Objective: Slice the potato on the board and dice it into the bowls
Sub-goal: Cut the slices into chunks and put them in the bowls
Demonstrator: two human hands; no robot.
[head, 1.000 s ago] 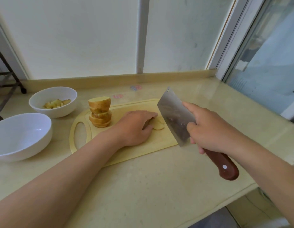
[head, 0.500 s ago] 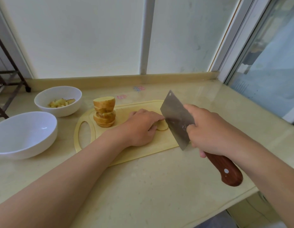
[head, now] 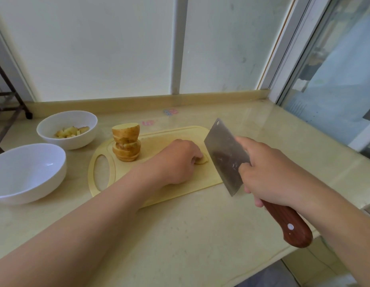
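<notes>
While the right hand gripped the cleaver at the top of its wooden handle, fingers wrapped round it, the blade hung tilted, edge down, at the right end of the cutting board, just beside the left hand. Left hand lay knuckles-up on the board, fingers curled down onto a flat potato slice, pinning it; fingertips hidden. Blade touching the slice or not: could not tell. Further left on the board, a stack of skin-on potato slices stood by the handle cutout. On the counter, left of the board: large white bowl, and behind it a smaller white bowl holding potato dice. Frosted window panes at the back.
</notes>
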